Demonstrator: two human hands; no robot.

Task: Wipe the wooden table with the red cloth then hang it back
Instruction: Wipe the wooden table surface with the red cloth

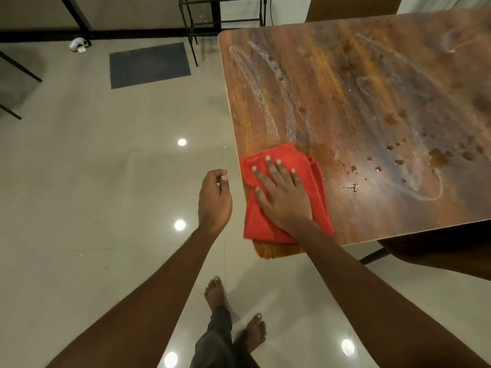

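Observation:
The red cloth (316,179) lies folded on the near left corner of the wooden table (345,88). My right hand (281,192) presses flat on it with the fingers spread and straight. My left hand (214,197) hovers over the floor just left of the table edge, its fingers loosely curled, holding nothing. Wet streaks and brown drops (438,155) mark the tabletop to the right of the cloth and farther back.
Glossy tiled floor (106,181) spreads to the left, with a dark mat (150,65) near the wall. A black metal rack (225,19) stands behind the table's far left corner. A dark chair seat (446,253) sits under the table's near right edge. My bare feet (233,314) stand below.

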